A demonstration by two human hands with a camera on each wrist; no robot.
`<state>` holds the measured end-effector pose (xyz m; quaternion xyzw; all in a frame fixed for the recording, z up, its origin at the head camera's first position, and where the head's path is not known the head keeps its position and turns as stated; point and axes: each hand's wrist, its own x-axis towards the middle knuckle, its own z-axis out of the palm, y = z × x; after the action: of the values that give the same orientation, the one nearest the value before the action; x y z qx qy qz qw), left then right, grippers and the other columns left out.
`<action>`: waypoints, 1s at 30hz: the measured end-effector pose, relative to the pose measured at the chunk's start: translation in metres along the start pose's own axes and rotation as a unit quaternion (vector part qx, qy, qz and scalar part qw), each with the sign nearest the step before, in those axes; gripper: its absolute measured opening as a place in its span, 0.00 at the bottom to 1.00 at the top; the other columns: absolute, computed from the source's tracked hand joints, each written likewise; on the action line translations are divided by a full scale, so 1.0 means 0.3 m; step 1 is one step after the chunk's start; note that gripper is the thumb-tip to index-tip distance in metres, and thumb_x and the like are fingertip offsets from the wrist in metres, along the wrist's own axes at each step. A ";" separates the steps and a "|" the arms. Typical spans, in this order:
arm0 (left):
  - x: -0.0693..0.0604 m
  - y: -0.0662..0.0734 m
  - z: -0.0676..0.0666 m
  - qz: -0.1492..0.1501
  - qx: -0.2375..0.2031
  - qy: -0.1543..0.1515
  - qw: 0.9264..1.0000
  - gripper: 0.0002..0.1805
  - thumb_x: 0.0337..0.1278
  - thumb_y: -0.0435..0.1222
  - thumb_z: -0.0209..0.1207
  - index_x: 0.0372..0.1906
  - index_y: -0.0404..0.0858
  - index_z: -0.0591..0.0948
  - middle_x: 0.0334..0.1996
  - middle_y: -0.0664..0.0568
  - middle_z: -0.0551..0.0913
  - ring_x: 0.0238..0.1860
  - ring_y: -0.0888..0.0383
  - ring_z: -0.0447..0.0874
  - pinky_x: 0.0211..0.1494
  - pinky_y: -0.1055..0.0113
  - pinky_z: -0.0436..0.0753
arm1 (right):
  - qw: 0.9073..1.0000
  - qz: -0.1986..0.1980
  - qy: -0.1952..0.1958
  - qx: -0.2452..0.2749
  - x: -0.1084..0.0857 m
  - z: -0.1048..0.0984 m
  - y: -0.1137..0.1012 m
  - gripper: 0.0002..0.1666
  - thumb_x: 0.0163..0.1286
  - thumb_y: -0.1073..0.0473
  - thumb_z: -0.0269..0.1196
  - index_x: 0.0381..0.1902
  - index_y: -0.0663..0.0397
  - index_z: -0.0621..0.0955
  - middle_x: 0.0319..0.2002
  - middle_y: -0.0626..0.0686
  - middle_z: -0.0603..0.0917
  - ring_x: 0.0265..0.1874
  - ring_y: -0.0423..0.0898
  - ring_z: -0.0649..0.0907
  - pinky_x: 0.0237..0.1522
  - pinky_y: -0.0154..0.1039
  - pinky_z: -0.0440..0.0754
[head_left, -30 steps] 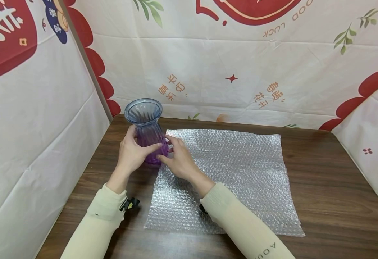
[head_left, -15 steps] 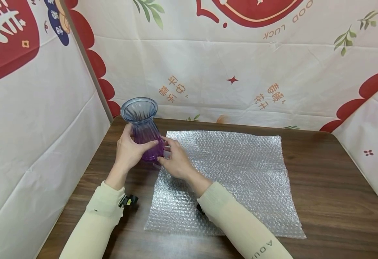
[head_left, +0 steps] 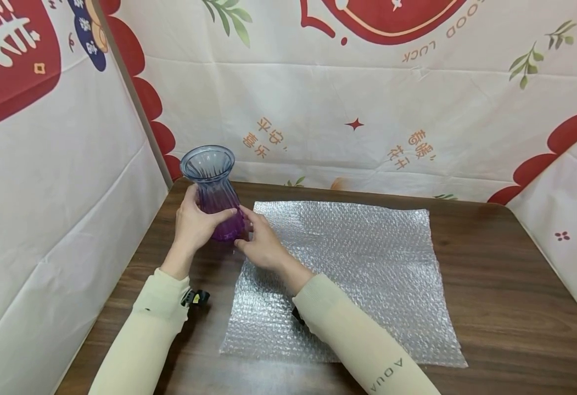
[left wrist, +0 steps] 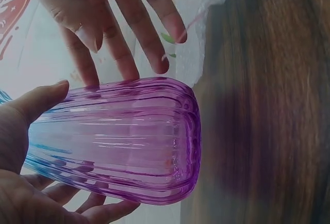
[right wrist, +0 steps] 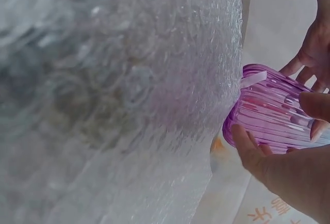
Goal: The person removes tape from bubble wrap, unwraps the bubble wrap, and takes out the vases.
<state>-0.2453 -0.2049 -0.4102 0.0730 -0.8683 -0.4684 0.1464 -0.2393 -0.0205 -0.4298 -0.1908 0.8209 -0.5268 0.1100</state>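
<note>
A ribbed glass vase (head_left: pixel 216 197), blue at its flared mouth and purple toward the base, is at the table's back left. My left hand (head_left: pixel 189 222) grips its side, with the thumb across the front and the fingers around the far side. In the left wrist view, the vase (left wrist: pixel 118 139) has its purple base apart from a shadow on the wood. My right hand (head_left: pixel 263 244) is at the vase's lower right side. Its fingers (left wrist: pixel 124 56) are fairly straight, some tips touching or very near the glass. A sheet of bubble wrap (head_left: pixel 347 274) lies flat beside the vase.
The dark wooden table (head_left: pixel 505 296) extends right of the bubble wrap. A printed white cloth (head_left: pixel 318 99) hangs behind the table, and more cloth (head_left: pixel 71 219) stands along its left side.
Both hands and the vase have shifted a little left and toward the back, away from the bubble wrap's left edge. The bubble wrap has stayed in place.
</note>
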 end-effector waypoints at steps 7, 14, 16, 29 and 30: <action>0.019 -0.018 0.002 0.000 -0.001 0.006 1.000 0.57 0.46 0.53 0.78 0.78 0.41 0.61 0.72 0.38 0.73 0.72 0.40 0.73 0.76 0.41 0.70 | 0.999 0.009 -0.010 0.033 0.028 0.010 0.001 0.52 0.66 0.70 0.66 0.83 0.43 0.58 0.71 0.61 0.68 0.69 0.58 0.76 0.70 0.50 0.78; 0.041 -0.029 -0.001 0.008 -0.004 0.017 1.000 0.55 0.46 0.52 0.79 0.77 0.41 0.63 0.71 0.39 0.75 0.70 0.40 0.74 0.75 0.42 0.71 | 1.000 0.012 -0.008 0.018 0.059 0.016 0.002 0.52 0.66 0.69 0.66 0.83 0.42 0.58 0.73 0.61 0.67 0.70 0.58 0.77 0.68 0.50 0.79; 0.049 -0.032 -0.002 0.008 -0.005 0.018 1.000 0.54 0.46 0.51 0.79 0.77 0.41 0.63 0.71 0.39 0.75 0.71 0.40 0.74 0.75 0.42 0.71 | 1.000 0.013 -0.007 0.013 0.068 0.019 0.000 0.52 0.66 0.69 0.66 0.83 0.42 0.58 0.74 0.60 0.67 0.70 0.58 0.77 0.68 0.49 0.80; 0.095 -0.044 -0.003 0.002 0.000 0.020 1.000 0.54 0.45 0.51 0.79 0.76 0.42 0.64 0.72 0.39 0.74 0.71 0.40 0.73 0.76 0.42 0.70 | 0.999 0.018 -0.017 0.029 0.123 0.032 0.008 0.56 0.63 0.71 0.67 0.84 0.47 0.54 0.75 0.63 0.63 0.73 0.60 0.73 0.72 0.51 0.76; 0.097 -0.046 -0.003 0.002 -0.001 0.020 1.000 0.54 0.45 0.50 0.79 0.76 0.42 0.64 0.72 0.39 0.74 0.71 0.40 0.73 0.76 0.42 0.70 | 0.999 0.016 -0.019 0.031 0.125 0.033 0.008 0.56 0.63 0.72 0.66 0.84 0.47 0.54 0.76 0.63 0.62 0.73 0.61 0.72 0.72 0.52 0.75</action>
<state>-0.2727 -0.2207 -0.4159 0.0806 -0.8649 -0.4671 0.1651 -0.2699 -0.0439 -0.4355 -0.1844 0.8051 -0.5460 0.1401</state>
